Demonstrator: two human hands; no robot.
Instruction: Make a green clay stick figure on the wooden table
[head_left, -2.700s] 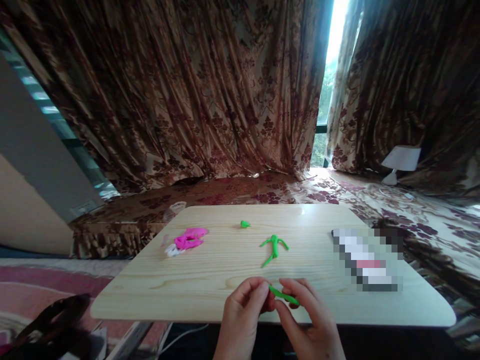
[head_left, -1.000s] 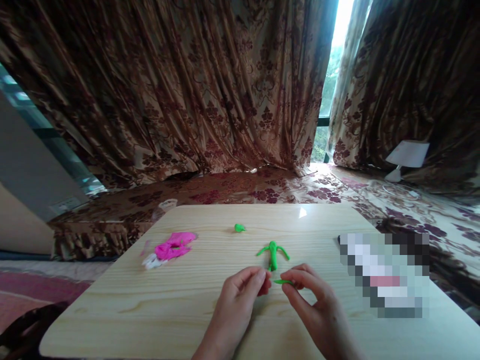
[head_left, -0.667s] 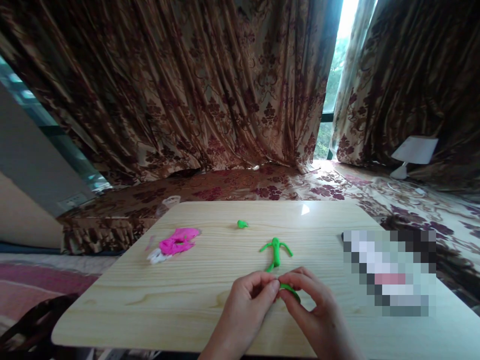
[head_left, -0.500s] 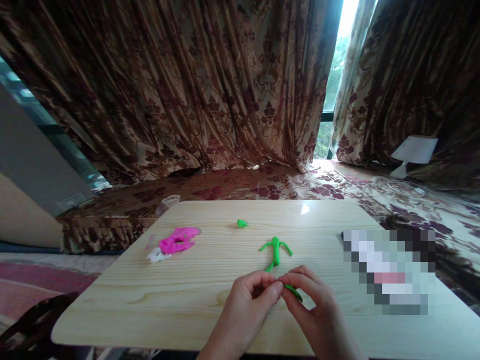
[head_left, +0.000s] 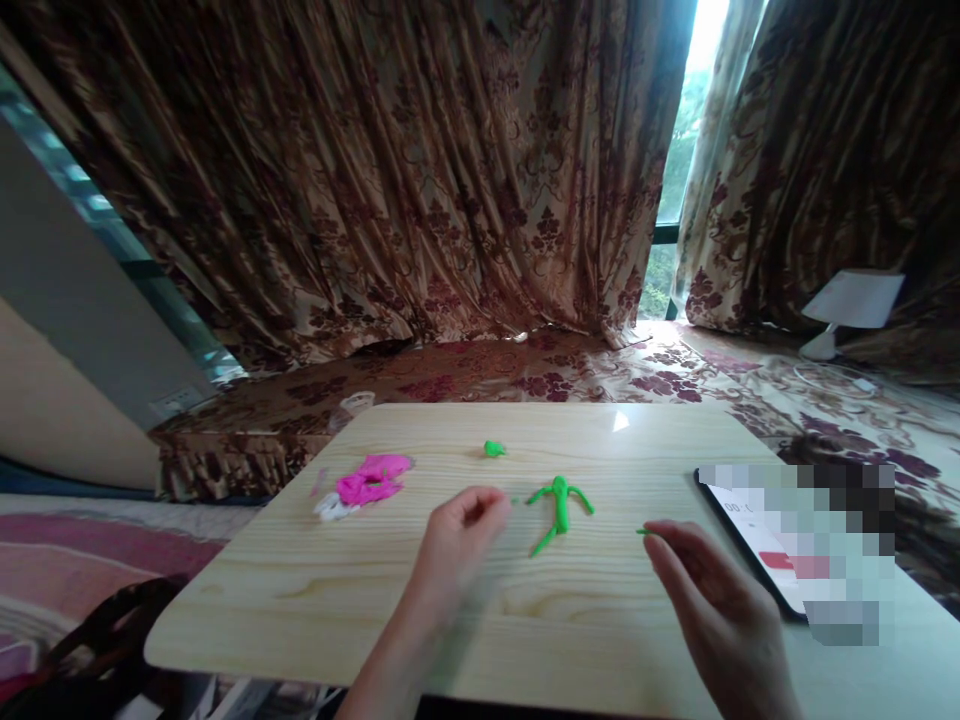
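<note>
A small green modelling-clay figure (head_left: pixel 561 508) lies on the table with a head, two arms and one leg showing. To its left, my left hand (head_left: pixel 466 530) hovers with thumb and fingers pinched, slightly blurred. A tiny bit of green clay (head_left: pixel 514 500) shows at its fingertips. On the figure's right, my right hand (head_left: pixel 712 590) pinches a thin green clay piece (head_left: pixel 643 531), whose tip sticks out from between thumb and forefinger. Farther back sits a small green clay lump (head_left: pixel 493 449).
Crumpled pink material (head_left: pixel 386 465) with a white piece (head_left: pixel 335 508) lies at the table's left. A phone (head_left: pixel 750 545), partly pixelated, lies at the right. Behind the wooden table (head_left: pixel 337 620) are a patterned ledge, curtains (head_left: pixel 450 180) and a white lamp (head_left: pixel 855 300).
My hands, together over green clay in front of the figure, have moved apart: left hand to the left and up, right hand to the right. The figure's leg is now uncovered.
</note>
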